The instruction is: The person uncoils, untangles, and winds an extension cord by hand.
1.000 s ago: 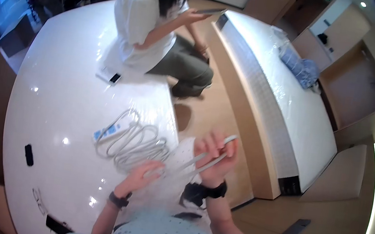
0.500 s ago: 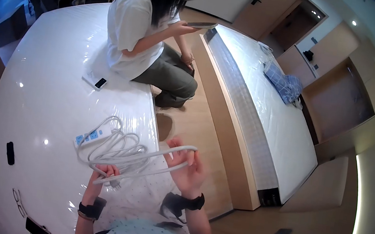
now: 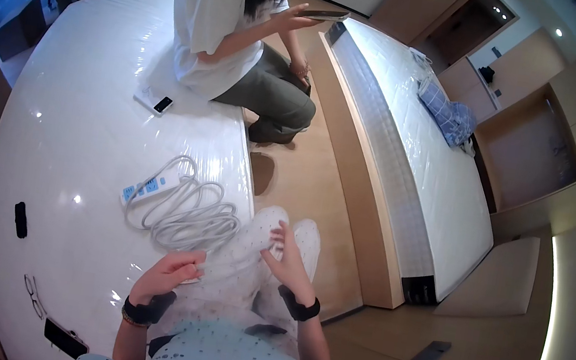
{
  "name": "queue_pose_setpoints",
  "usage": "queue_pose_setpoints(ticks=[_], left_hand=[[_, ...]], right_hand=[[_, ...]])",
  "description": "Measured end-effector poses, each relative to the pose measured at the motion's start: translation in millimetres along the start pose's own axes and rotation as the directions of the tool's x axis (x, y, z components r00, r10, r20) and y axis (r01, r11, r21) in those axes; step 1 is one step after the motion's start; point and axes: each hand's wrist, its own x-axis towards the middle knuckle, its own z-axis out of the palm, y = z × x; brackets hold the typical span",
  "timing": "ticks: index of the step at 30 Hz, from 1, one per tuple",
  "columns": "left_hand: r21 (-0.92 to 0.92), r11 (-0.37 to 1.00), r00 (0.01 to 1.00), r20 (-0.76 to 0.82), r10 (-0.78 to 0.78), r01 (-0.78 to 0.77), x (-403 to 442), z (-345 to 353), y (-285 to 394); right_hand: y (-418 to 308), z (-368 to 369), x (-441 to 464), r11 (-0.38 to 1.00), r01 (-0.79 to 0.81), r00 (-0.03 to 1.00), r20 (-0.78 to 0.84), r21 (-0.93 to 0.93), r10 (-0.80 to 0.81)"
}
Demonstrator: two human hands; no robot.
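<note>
A white cable (image 3: 196,222) lies in loose coils on the plastic-covered mattress (image 3: 63,139), partly over a white power strip with blue sockets (image 3: 145,191). Below the coils, my left hand (image 3: 167,277) is closed, with a bit of the cable showing under its fingers; the plug cannot be made out. My right hand (image 3: 290,264) is over my patterned trouser legs, its fingers loosely curled around a pale strand of the cable. The strand between the hands is hard to see against the trousers.
A person (image 3: 210,27) sits on the mattress edge holding a phone (image 3: 324,15). A white device (image 3: 154,102), a black object (image 3: 20,220), glasses (image 3: 34,296) and a dark phone (image 3: 65,337) lie on the mattress. Another mattress (image 3: 411,154) bears a checked bundle (image 3: 447,114).
The raised cable loop has come down toward my legs, and my right hand has lowered with it. My left hand has shifted slightly right. The person stays seated.
</note>
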Motion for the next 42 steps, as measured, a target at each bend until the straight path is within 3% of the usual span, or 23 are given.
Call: queue_pose_setpoints(ticks=[2, 3, 6, 8, 11, 14, 17, 18, 21, 24, 26, 27, 28, 30, 34, 36, 37, 39, 40, 42], left_hand=[[0.033, 0.998, 0.999, -0.024, 0.048, -0.047, -0.2, 7.0, 6.8], [0.052, 0.996, 0.997, -0.037, 0.073, -0.071, 0.2, 10.0, 10.5], [0.463, 0.874, 0.985, -0.015, 0.173, -0.147, 10.6, 15.2, 25.2], [0.505, 0.852, 0.983, -0.037, 0.181, -0.138, 16.2, 20.4, 27.9], [0.429, 0.898, 0.979, -0.118, 0.164, -0.098, 17.5, 26.9, 27.8], [0.358, 0.934, 0.987, -0.148, 0.056, 0.000, 19.0, 23.9, 21.3], [0.230, 0.973, 0.999, -0.036, -0.015, 0.023, 14.0, 16.2, -1.3], [0.168, 0.986, 1.000, 0.018, -0.020, 0.017, 12.6, 16.8, -1.3], [-0.298, 0.953, 0.994, 0.110, -0.012, 0.045, 4.6, 25.9, 8.2], [-0.560, 0.823, 0.987, 0.055, 0.149, -0.093, -3.2, 26.4, 10.8], [-0.650, 0.748, 0.973, 0.052, 0.224, -0.137, -4.7, 23.3, 8.2], [-0.720, 0.669, 0.959, 0.020, 0.283, -0.183, -4.0, 22.3, 7.5], [-0.780, 0.583, 0.940, -0.017, 0.341, -0.226, -1.6, 22.8, 7.5], [-0.882, 0.353, 0.898, -0.153, 0.413, -0.313, 0.7, 24.5, 11.5], [-0.848, 0.319, 0.799, -0.183, 0.573, -0.422, -1.7, 23.2, 30.2], [-0.827, 0.335, 0.706, -0.101, 0.701, -0.451, -1.8, 20.6, 42.2], [-0.812, 0.331, 0.726, -0.158, 0.669, -0.481, -2.4, 23.6, 50.0], [-0.764, 0.329, 0.747, -0.284, 0.601, -0.555, -6.8, 27.8, 64.4], [-0.659, 0.399, 0.733, -0.358, 0.579, -0.637, -7.5, 19.4, 60.7], [-0.408, 0.636, 0.754, -0.413, 0.512, -0.655, -2.7, 2.4, 69.3]], right_hand=[[-9.1, 6.2, 7.1, 0.951, 0.263, 0.953, -0.113, -0.164, -0.283], [-23.4, 4.4, 9.4, 0.944, 0.314, 0.944, -0.070, -0.101, -0.322], [-80.1, -1.8, 6.0, 0.899, 0.426, 0.900, 0.058, 0.096, -0.433], [-98.7, -1.2, 3.5, 0.858, 0.467, 0.855, 0.138, 0.214, -0.500], [-62.5, 1.2, 13.0, 0.899, 0.345, 0.849, 0.318, 0.269, -0.421], [-79.0, 4.6, 5.9, 0.725, 0.156, 0.973, 0.024, 0.671, -0.232], [-80.7, -4.6, 24.0, 0.499, 0.194, 0.907, 0.039, 0.845, -0.419], [-86.1, -3.1, 25.8, 0.520, 0.197, 0.915, 0.035, 0.831, -0.403], [-72.9, -0.2, 40.5, 0.596, 0.040, 0.977, 0.095, 0.802, -0.193], [-57.8, 14.7, 60.4, 0.796, -0.017, 0.956, 0.243, 0.605, -0.164], [-30.3, 41.9, 62.6, 0.824, -0.007, 0.910, 0.346, 0.567, -0.230], [-18.6, 56.5, 62.3, 0.836, 0.004, 0.882, 0.393, 0.549, -0.262], [-12.6, 69.0, 56.7, 0.819, -0.113, 0.857, 0.472, 0.562, -0.206], [-7.9, 89.1, 48.1, 0.884, 0.027, 0.851, 0.453, 0.467, -0.266], [17.6, 116.2, 47.9, 0.899, 0.167, 0.893, 0.324, 0.406, -0.312], [40.7, 116.5, 50.1, 0.937, -0.100, 0.822, 0.558, 0.334, -0.111], [43.5, 111.9, 48.9, 0.936, -0.225, 0.747, 0.665, 0.270, -0.012], [34.6, 102.3, 34.9, 0.948, -0.281, 0.626, 0.777, 0.152, 0.060], [26.2, 95.1, 24.4, 0.949, -0.302, 0.556, 0.825, 0.086, 0.102], [13.3, 82.4, 7.4, 0.997, 0.069, 0.713, 0.700, -0.023, -0.033]])
